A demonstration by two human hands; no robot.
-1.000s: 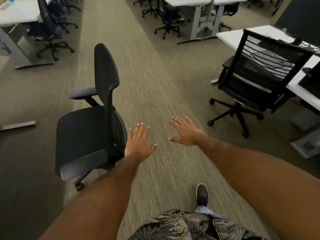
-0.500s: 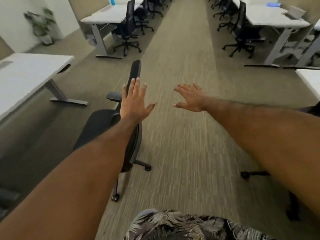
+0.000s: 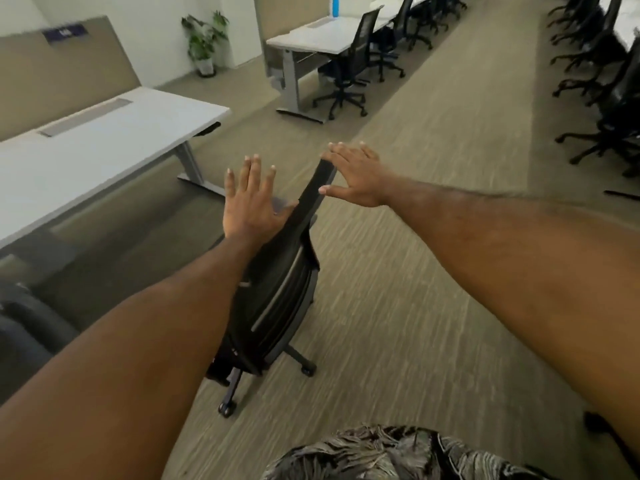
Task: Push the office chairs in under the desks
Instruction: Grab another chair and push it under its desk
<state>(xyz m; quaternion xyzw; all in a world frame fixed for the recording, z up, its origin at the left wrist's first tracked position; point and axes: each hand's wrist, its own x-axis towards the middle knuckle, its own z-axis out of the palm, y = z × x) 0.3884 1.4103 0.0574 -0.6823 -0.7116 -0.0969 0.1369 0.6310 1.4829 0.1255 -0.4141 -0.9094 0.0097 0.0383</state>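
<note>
A black office chair (image 3: 280, 289) stands on the carpet in front of me, its back toward me and its seat facing the white desk (image 3: 86, 157) on the left. My left hand (image 3: 251, 202) is flat with spread fingers against the left side of the backrest's upper part. My right hand (image 3: 356, 178) rests open-palmed at the top edge of the backrest, fingers over it but not curled. The chair's seat is mostly hidden behind my left arm. Two caster legs show below.
Another dark chair (image 3: 24, 323) sits at the left edge under the near desk. A further desk (image 3: 322, 39) with tucked chairs stands ahead, a potted plant (image 3: 204, 39) by the wall, and a row of chairs (image 3: 609, 98) lines the right side of the carpet aisle.
The view has swung left toward the near desk. Both hands have moved onto the chair's backrest; the right hand, earlier apart from it, now touches the top edge.
</note>
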